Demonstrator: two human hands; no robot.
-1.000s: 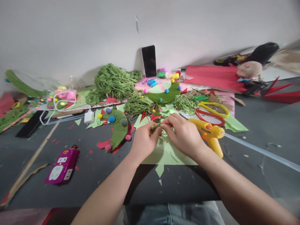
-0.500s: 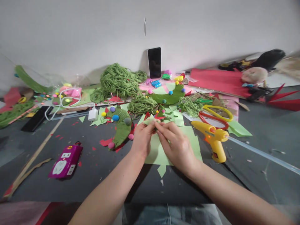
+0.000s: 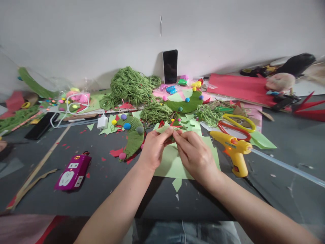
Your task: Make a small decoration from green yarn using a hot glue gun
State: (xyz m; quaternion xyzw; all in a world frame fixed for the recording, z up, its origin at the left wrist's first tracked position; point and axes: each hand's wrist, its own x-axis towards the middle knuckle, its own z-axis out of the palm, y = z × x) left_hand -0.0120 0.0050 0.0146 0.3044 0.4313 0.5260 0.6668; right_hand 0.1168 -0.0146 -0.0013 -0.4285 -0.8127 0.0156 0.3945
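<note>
My left hand (image 3: 153,150) and my right hand (image 3: 195,152) meet at the fingertips in the middle. Both are closed in a pinch on a small piece of light green paper (image 3: 162,129), mostly hidden by the fingers. Beneath them lies a larger light green paper sheet (image 3: 169,166). To the left is a green yarn-wrapped crescent (image 3: 134,140) with coloured pom-poms; a second such crescent (image 3: 189,104) sits behind my hands. A yellow glue gun (image 3: 235,150) with a clear glue stick lies right of my right hand. Red bits show just beyond my fingers.
Green yarn (image 3: 129,84) is heaped at the back beside an upright phone (image 3: 170,66). Scissors (image 3: 241,122) with yellow and red handles lie behind the glue gun. At left are a purple power socket block (image 3: 73,171), a white charger (image 3: 102,122) and a dark phone (image 3: 42,126).
The whole view has shifted slightly, with things appearing a little further right. My hands keep their pinch together, with only small finger movement.
</note>
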